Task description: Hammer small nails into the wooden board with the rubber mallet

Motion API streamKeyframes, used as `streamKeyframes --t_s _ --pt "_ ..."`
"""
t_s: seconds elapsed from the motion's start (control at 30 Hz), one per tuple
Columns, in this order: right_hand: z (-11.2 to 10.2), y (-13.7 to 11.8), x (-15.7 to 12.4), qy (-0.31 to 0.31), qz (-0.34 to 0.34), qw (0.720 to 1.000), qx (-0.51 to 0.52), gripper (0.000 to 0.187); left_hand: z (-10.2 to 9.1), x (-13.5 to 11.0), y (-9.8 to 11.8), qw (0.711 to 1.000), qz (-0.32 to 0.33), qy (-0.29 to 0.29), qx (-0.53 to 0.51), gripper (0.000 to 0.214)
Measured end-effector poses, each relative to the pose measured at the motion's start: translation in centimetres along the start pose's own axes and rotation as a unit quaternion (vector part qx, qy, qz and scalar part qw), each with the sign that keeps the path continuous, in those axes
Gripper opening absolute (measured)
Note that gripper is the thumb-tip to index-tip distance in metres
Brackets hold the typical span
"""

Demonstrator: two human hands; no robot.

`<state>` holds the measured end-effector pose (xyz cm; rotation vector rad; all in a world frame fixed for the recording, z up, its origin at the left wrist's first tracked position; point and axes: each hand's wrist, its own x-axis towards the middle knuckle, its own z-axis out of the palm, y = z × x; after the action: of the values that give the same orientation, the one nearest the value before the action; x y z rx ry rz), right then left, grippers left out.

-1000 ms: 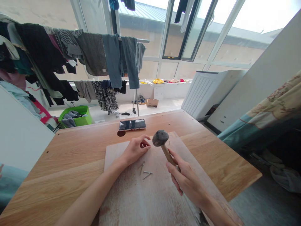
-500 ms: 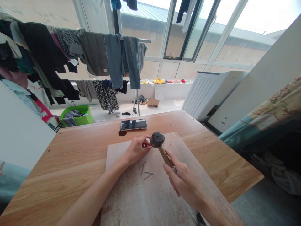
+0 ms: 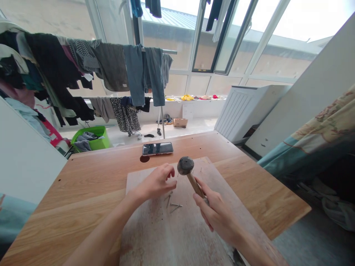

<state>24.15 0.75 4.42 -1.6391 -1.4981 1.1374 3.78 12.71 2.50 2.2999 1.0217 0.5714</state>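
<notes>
Head view: the right hand (image 3: 215,207) clutches the hammer (image 3: 192,179) above the board (image 3: 194,231); the left hand (image 3: 158,181), loosely spread, sits near the hammer and loose nails (image 3: 176,205), so a misaimed swing could bruise it.

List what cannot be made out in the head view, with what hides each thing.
All in the head view:
1. Lower end of the hammer: hidden by the right hand.
2. Near edge of the board: cut off by the picture's bottom edge.
3. Points of the loose nails: too small.
4. Underside of the left hand: hidden by the hand itself.
</notes>
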Motion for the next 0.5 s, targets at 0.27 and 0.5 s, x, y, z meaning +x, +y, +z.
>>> streamKeyframes --t_s 0.27,0.5 --pt "-0.3 1.3 -1.1 -0.001 0.0 1.0 0.026 0.065 -1.3 -2.1 3.9 0.972 -0.035 -0.145 0.183 0.003" --pt "-0.4 2.6 -3.3 -0.014 0.054 0.998 0.026 0.071 -0.7 -1.7 5.2 0.959 -0.053 -0.146 0.237 0.005"
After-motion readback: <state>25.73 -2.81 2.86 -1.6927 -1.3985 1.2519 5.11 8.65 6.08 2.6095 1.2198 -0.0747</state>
